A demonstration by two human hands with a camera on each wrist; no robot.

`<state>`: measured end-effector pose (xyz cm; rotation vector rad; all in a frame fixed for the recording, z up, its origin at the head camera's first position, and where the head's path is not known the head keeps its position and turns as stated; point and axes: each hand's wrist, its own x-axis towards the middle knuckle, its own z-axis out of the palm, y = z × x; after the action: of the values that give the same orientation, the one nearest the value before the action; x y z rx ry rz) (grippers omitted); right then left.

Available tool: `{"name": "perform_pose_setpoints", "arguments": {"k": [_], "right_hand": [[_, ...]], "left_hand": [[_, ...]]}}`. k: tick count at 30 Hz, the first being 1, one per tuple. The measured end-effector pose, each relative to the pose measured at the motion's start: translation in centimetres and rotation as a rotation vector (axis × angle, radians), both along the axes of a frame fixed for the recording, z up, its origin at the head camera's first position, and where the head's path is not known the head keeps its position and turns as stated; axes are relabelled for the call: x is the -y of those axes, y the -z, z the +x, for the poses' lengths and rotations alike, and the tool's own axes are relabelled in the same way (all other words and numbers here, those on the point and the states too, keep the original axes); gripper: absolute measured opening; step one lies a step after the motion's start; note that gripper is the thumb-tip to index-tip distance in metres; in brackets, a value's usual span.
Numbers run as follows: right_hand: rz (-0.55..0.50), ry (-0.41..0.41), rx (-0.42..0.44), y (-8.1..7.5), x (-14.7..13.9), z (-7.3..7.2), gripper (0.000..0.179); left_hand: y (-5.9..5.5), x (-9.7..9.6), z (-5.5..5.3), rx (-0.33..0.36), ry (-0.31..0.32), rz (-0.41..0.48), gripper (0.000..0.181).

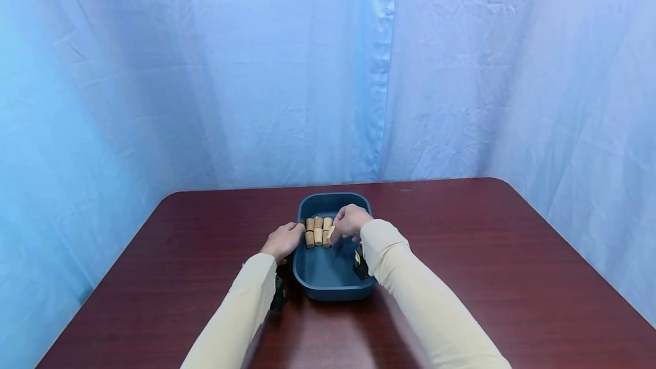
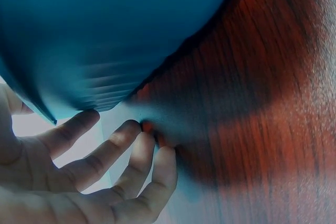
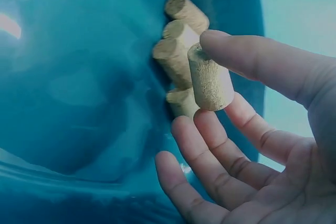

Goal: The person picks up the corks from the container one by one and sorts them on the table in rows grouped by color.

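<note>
Cork piece sat pinched in right hand, left hand gripped the tub's side; positioning step imo, next move needed steadiness.

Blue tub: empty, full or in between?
In between: in the head view, corks sit grouped inside the blue tub, with bare floor nearby.

Place: indoor, curtained-off recording station; wider premises (home, lab, office) cannot be told.
Enclosure: pale blue curtains, satiny and creased, hung behind and along both sides, two panels meeting right of centre.
Furniture: one table, reddish-brown wood-grain top, glossy, rounded far corners, its far edge close to the cloth.
Equipment: black wrist-worn camera units, one per arm.
</note>
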<state>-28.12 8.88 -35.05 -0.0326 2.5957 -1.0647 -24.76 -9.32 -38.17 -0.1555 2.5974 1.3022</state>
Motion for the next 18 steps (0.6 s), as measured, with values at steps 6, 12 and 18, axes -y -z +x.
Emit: {"name": "perform_pose_setpoints", "arguments": {"k": [6, 12, 18], "right_hand": [[-0.039, -0.032, -0.022, -1.3, -0.3, 0.3, 0.028], [-0.041, -0.054, -0.071, -2.3, -0.8, 0.4, 0.022], [-0.024, -0.093, -0.119, -3.5, -1.7, 0.6, 0.022]], "left_hand": [[0.1, -0.1, -0.1, 0.014, -0.001, -0.004, 0.055], [-0.1, -0.1, -0.1, 0.018, 0.004, -0.003, 0.055], [-0.3, -0.1, 0.1, 0.012, 0.015, -0.020, 0.055]]}}
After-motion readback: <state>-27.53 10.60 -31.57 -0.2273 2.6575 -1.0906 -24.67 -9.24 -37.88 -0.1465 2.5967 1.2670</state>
